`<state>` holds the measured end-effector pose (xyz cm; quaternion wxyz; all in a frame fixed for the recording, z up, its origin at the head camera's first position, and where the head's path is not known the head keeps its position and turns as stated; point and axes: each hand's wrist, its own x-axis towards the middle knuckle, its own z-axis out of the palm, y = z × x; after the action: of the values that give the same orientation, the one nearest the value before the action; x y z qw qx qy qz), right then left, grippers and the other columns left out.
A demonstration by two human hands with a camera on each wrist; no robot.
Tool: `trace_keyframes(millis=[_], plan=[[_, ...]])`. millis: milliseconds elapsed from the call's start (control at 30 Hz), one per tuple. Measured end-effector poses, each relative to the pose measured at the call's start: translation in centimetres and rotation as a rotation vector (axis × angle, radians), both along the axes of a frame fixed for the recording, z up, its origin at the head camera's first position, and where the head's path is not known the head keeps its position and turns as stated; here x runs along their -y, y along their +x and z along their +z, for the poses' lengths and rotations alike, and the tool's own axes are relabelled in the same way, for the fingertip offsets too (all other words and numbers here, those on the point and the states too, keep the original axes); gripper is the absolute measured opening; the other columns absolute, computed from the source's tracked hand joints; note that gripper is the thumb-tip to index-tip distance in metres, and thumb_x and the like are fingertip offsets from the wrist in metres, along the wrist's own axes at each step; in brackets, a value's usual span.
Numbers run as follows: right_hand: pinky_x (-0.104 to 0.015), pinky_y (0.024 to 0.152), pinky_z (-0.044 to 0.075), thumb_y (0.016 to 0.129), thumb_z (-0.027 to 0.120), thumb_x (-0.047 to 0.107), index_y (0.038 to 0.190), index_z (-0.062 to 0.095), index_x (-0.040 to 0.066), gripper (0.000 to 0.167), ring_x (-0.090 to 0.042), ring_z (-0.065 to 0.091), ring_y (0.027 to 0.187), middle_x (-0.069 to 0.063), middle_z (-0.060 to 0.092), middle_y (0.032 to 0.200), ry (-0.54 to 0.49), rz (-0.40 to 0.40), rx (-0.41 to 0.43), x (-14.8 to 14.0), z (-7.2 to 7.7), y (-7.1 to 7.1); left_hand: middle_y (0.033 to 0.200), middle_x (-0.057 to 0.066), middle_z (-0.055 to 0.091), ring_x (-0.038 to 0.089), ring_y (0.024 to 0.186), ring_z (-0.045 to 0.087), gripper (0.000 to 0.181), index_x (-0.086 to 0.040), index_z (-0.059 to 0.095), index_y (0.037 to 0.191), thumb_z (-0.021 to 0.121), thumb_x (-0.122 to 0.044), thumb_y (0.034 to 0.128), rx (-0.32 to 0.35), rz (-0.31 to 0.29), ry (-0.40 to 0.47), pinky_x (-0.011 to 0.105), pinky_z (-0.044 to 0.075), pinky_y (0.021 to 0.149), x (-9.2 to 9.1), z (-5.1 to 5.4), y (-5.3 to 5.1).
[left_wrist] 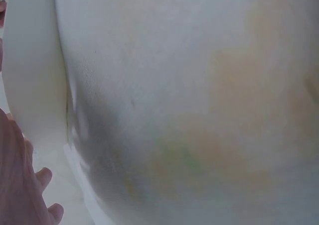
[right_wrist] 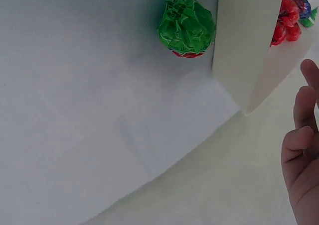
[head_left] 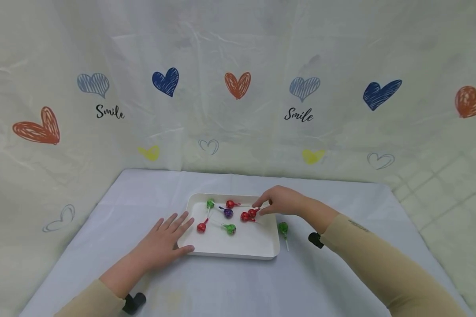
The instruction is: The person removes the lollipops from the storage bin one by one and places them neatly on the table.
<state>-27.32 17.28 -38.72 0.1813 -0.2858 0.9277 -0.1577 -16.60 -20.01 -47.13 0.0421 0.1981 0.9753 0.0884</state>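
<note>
A white tray (head_left: pixel 238 248) holds several wrapped lollipops. A red lollipop (head_left: pixel 201 227) lies at its left, near a green lollipop (head_left: pixel 210 203). Around the middle are a purple lollipop (head_left: pixel 228 213), another green lollipop (head_left: pixel 231 229) and a red one toward the back. Two touching red lollipops (head_left: pixel 244 216) lie toward the right. My right hand (head_left: pixel 283 200) reaches over the tray's right side, index finger and thumb parted beside this pair. With fingers spread, my left hand (head_left: pixel 162 243) rests at the tray's left edge; the left wrist view shows only part of it.
Outside the tray, close to its right wall, a green lollipop (right_wrist: pixel 187 28) lies on the white-covered table (head_left: pixel 150 187). Behind the table hangs a pale curtain (head_left: pixel 206 114) printed with hearts and the word "Smile".
</note>
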Motion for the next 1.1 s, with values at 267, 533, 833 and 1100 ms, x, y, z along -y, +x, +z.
trace_keyframes(millis=[267,533,833,1100], plan=[[-0.038,0.093,0.052,0.087,0.078,0.028,0.114,0.077,0.029,0.027,-0.018,0.064,0.107,0.009,0.072,0.11,0.111,0.071,-0.059,1.5,-0.5,-0.8,0.165,0.003,0.02,0.037,0.149,0.018,0.088,-0.026,0.027,0.158,0.046,-0.076,0.0883,0.008,-0.005,0.002,0.063,0.011,0.117,-0.2,0.5,0.0],[-0.035,0.095,0.05,0.087,0.078,0.026,0.107,0.079,0.031,0.021,-0.016,0.063,0.104,0.014,0.071,0.104,0.213,0.124,-0.112,2.5,-1.6,-1.6,0.165,0.002,0.019,0.035,0.15,0.017,0.088,-0.026,0.026,0.158,0.048,-0.075,0.0882,0.023,0.009,-0.04,0.062,0.012,0.117,-0.4,0.5,-0.1],[-0.036,0.096,0.05,0.09,0.076,0.023,0.115,0.076,0.031,0.026,-0.011,0.06,0.102,0.012,0.07,0.108,0.273,0.13,-0.097,3.1,-2.2,-1.9,0.165,0.0,0.017,0.034,0.15,0.016,0.087,-0.026,0.026,0.159,0.05,-0.072,0.0894,0.04,0.022,-0.053,0.06,0.011,0.118,-0.7,0.8,0.0],[-0.034,0.095,0.05,0.09,0.075,0.022,0.113,0.077,0.031,0.025,-0.009,0.059,0.099,0.013,0.07,0.106,0.301,0.125,-0.089,3.5,-2.6,-2.2,0.165,0.001,0.018,0.033,0.15,0.016,0.087,-0.026,0.027,0.158,0.051,-0.072,0.0888,0.045,0.03,-0.052,0.061,0.011,0.118,-0.6,0.7,0.0]])
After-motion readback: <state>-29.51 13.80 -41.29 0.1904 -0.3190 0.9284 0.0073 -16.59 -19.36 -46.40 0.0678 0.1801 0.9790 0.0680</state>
